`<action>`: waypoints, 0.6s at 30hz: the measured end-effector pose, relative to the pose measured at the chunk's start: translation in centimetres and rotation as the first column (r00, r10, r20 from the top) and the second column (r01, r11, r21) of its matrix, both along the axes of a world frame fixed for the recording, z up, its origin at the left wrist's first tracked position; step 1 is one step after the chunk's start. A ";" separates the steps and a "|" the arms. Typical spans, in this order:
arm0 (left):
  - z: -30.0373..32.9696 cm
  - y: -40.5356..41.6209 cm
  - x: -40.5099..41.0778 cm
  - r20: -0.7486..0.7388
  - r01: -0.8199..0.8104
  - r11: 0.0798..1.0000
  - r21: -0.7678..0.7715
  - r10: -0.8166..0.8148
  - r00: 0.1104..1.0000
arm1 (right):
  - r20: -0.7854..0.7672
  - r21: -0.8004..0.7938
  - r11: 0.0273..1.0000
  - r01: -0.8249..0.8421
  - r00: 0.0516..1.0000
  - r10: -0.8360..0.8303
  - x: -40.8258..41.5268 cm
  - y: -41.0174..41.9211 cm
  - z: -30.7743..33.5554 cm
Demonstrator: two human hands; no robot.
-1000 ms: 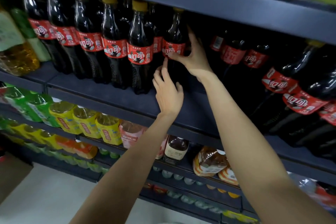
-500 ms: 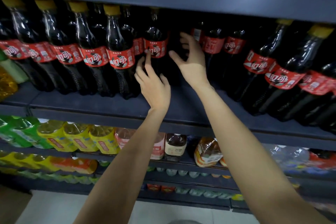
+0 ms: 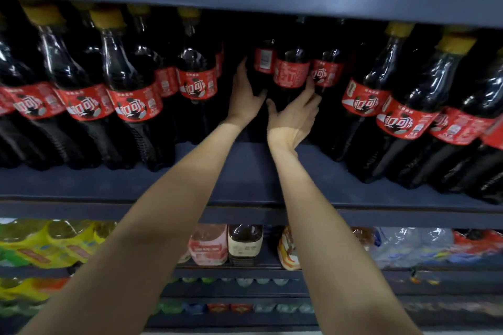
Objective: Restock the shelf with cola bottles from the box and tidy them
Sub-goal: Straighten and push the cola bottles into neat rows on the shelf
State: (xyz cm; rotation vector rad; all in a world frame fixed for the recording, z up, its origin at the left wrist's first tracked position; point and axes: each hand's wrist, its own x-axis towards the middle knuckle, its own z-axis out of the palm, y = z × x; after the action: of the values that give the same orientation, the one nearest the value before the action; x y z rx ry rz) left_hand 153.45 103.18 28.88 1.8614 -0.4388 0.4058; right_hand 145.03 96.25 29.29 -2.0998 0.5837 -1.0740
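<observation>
Cola bottle (image 3: 291, 73): stands upright near the back of the shelf, in the gap between the front rows, long axis vertical, neck up into shadow; the cap cannot be made out.
Its label: red band turned partly sideways, so only white print too blurred to read faces out.
Left hand (image 3: 246, 92): fingers curl round the left side of the cola bottle below the label, thumb toward the front.
Right hand (image 3: 295, 114): fingers spread up against the bottle's right side, tips touching a neighbouring bottle (image 3: 325, 73); whether they grasp or only press, I cannot tell.
Neighbouring labels: red, with white characters and a dark swirl; small print unreadable.
Left row (image 3: 133, 84): dark bottles with yellow caps, upright.
Right row (image 3: 402, 106): the same, tops leaning left in this wide-angle view.
Shelf (image 3: 245, 179): dark blue board, bare in front of the hands.
Lower shelf (image 3: 272, 270): yellow, pink and brown drinks.
</observation>
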 end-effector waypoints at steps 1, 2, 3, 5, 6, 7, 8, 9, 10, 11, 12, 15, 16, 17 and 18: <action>0.2 -0.1 0.6 0.003 0.017 1.000 0.011 -0.017 1.000 | -0.008 0.003 1.000 0.030 1.000 -0.030 0.3 0.2 0.1; 0.3 -0.2 1.1 0.005 0.047 0.999 0.011 -0.047 0.999 | -0.001 0.013 0.999 0.047 0.999 -0.047 0.6 0.4 0.1; 0.4 -0.3 1.2 0.006 0.078 0.997 0.004 -0.078 0.997 | 0.021 0.030 0.998 0.049 0.999 -0.050 0.7 0.6 0.1; 0.4 -0.2 0.8 0.028 0.095 0.995 0.000 -0.095 0.995 | 0.071 0.077 0.997 0.023 0.997 -0.029 0.6 0.7 0.0; 0.2 -0.1 0.2 0.038 0.084 0.996 -0.002 -0.084 0.996 | 0.086 0.088 0.996 0.001 0.996 -0.009 0.2 0.6 -0.2; 0.1 0.1 -0.6 0.040 0.053 0.999 -0.005 -0.053 0.998 | 0.100 0.084 0.996 -0.027 0.995 0.018 -0.4 0.4 -0.5; 0.0 0.5 -1.7 0.041 0.009 1.000 -0.001 -0.009 0.999 | 0.114 0.070 0.996 -0.060 0.992 0.052 -1.1 0.2 -0.7; 0.0 0.9 -3.0 0.039 -0.034 0.999 0.004 0.034 0.999 | 0.126 0.056 0.994 -0.092 0.988 0.085 -2.0 -0.2 -0.8; -0.1 1.4 -4.3 0.040 -0.063 0.998 0.001 0.063 0.997 | 0.127 0.048 0.992 -0.119 0.986 0.112 -2.9 -0.5 -0.7; -0.2 1.9 -5.7 0.046 -0.077 0.997 -0.016 0.078 0.996 | 0.118 0.047 0.989 -0.143 0.984 0.136 -3.8 -0.9 -0.6; -0.4 2.4 -7.2 0.055 -0.088 0.996 -0.034 0.089 0.994 | 0.103 0.049 0.985 -0.163 0.982 0.157 -4.7 -1.3 -0.5; -0.8 3.4 -10.8 0.098 -0.174 0.984 -0.035 0.176 0.979 | 0.056 0.067 0.965 -0.255 0.966 0.251 -6.8 -2.5 -0.3; -0.7 3.5 -11.5 0.111 -0.208 0.978 -0.021 0.209 0.972 | 0.041 0.075 0.952 -0.298 0.954 0.296 -7.3 -2.9 -0.2; -0.5 3.5 -12.0 0.117 -0.237 0.972 -0.005 0.236 0.965 | 0.030 0.082 0.936 -0.343 0.939 0.342 -7.6 -3.2 -0.1; -0.3 3.4 -12.2 0.117 -0.257 0.966 0.018 0.253 0.960 | 0.022 0.090 0.920 -0.382 0.924 0.382 -7.7 -3.5 0.1</action>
State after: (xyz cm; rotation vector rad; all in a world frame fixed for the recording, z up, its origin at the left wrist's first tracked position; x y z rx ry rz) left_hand 141.24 106.54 28.58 1.9396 -0.2829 0.6852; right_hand 137.29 92.73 29.37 -2.0197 0.1999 -0.8097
